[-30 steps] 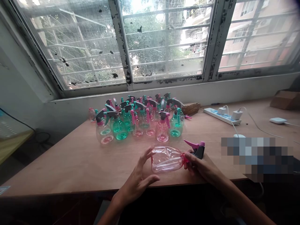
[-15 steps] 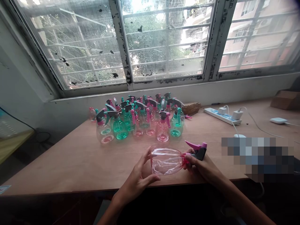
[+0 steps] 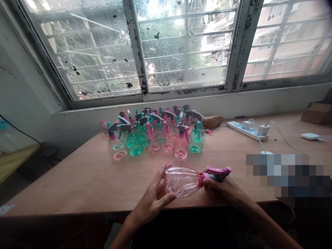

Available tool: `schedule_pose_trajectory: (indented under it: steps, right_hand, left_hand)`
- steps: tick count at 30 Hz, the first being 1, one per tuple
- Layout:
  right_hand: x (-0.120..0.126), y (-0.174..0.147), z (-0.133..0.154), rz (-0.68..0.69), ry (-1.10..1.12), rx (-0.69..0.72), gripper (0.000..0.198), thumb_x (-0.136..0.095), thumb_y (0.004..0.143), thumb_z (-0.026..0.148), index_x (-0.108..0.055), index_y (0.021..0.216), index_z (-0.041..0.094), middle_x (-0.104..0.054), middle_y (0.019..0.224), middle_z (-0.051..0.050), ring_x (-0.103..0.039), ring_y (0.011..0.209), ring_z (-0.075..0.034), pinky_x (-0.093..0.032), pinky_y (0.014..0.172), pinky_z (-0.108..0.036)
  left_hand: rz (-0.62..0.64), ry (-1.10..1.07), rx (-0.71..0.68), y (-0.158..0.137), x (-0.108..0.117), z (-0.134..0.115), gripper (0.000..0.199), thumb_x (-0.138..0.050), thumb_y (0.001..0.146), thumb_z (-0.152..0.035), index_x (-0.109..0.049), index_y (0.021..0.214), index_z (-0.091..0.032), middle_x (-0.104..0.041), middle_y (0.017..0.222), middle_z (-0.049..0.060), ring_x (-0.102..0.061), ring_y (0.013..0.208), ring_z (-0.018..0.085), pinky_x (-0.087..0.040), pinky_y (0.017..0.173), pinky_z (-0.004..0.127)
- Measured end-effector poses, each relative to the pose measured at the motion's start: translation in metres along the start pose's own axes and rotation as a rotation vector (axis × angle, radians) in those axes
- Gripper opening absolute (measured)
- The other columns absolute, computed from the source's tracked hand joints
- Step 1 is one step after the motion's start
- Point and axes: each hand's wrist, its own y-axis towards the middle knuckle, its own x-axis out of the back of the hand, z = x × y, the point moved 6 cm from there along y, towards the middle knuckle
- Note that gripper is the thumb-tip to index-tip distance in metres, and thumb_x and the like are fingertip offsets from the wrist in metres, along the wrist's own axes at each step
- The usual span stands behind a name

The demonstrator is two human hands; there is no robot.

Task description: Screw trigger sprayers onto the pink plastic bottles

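Note:
A clear pink spray bottle (image 3: 181,181) lies sideways in the air over the table's front edge, its base to the left and its neck to the right. My left hand (image 3: 153,199) cups the base, thumb below and fingers behind it. At the neck, my right hand (image 3: 220,186) is closed around the collar of the pink and grey trigger head (image 3: 219,173); some of its fingers are hidden behind the bottle. Beyond my hands stand several pink and green spray bottles, among them a pink one (image 3: 181,147) and a green one (image 3: 135,143) in front.
A white power strip (image 3: 246,130) with plugged-in chargers and cables lies at the right. Behind it is a brown paper package (image 3: 212,121). A cardboard box (image 3: 316,112) sits far right, near a small white device (image 3: 310,136). The wooden table (image 3: 77,180) runs up to the window wall.
The trigger head has turned in my right hand, its pink lever now lying lower and flatter. The bottle has rolled slightly and shifted a little left. My left hand keeps its hold.

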Motion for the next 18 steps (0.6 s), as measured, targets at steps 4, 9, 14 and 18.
schedule_pose_trajectory:
  steps: [4, 9, 14, 18]
  right_hand:
    - [0.006, 0.002, -0.006, -0.081, 0.037, -0.002, 0.045, -0.070, 0.086, 0.062, -0.061, 0.086, 0.018, -0.070, 0.068, -0.003, -0.056, 0.051, -0.014, -0.042, 0.050, -0.026]
    - [0.010, 0.000, -0.013, -0.123, 0.062, -0.042, 0.047, -0.067, 0.087, 0.066, -0.056, 0.082, 0.020, -0.063, 0.053, 0.000, -0.054, 0.042, -0.015, -0.039, 0.044, -0.025]
    - [0.002, -0.002, -0.002, 0.005, -0.016, 0.015, 0.044, -0.074, 0.084, 0.057, -0.069, 0.097, 0.016, -0.070, 0.070, -0.004, -0.057, 0.057, -0.015, -0.042, 0.055, -0.026]
    - [0.009, -0.001, -0.007, -0.053, -0.056, 0.002, 0.042, -0.072, 0.085, 0.058, -0.072, 0.087, 0.016, -0.069, 0.069, -0.004, -0.052, 0.054, -0.013, -0.034, 0.047, -0.024]
  left_hand:
    - [-0.013, 0.189, -0.113, 0.000, -0.005, -0.008, 0.082, -0.073, 0.090, -0.033, -0.027, 0.157, -0.038, -0.031, 0.165, 0.009, -0.030, 0.152, 0.035, -0.030, 0.124, 0.053]
    - [0.002, 0.347, -0.251, -0.005, -0.015, -0.014, 0.083, -0.072, 0.090, -0.028, -0.024, 0.155, -0.043, -0.023, 0.166, 0.009, -0.025, 0.154, 0.034, -0.031, 0.123, 0.054]
    - [-0.048, 0.051, -0.088, -0.003, -0.005, -0.007, 0.104, -0.071, 0.086, -0.055, -0.003, 0.162, -0.034, -0.016, 0.170, 0.014, -0.019, 0.155, 0.039, -0.022, 0.125, 0.058]
    - [0.048, -0.135, 0.084, -0.001, -0.009, 0.001, 0.094, -0.070, 0.090, -0.048, -0.010, 0.162, -0.033, -0.035, 0.162, 0.014, -0.047, 0.142, 0.035, -0.040, 0.118, 0.052]
